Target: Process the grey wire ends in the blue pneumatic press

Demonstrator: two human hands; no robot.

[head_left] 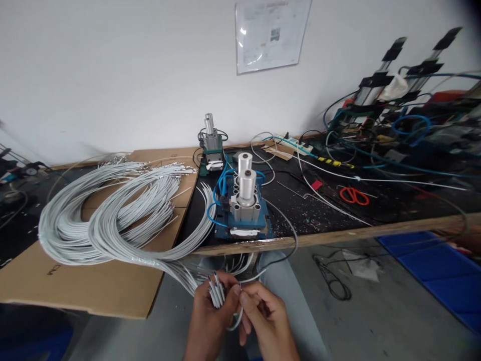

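My left hand (216, 306) is closed around a bunch of light grey cable ends (217, 293), with its thumb and forefinger near my right hand. My right hand (263, 313) pinches a single grey cable (239, 321) between thumb and forefinger, and the fingertips of both hands come together there. More grey cables (180, 273) run from the left hand up to a large coiled bundle (124, 235). In front of the hands, at the table's edge, stands a pneumatic press (246, 200) on a blue base with two metal cylinders. What lies between the fingertips is too small to tell.
A cardboard sheet (112, 296) lies under the coils and juts past the table edge (338, 230). A second press (212, 143) stands behind. Red-handled scissors (353, 195), a power strip (296, 144) and loose cables lie to the right. A blue bin (432, 276) sits below, right.
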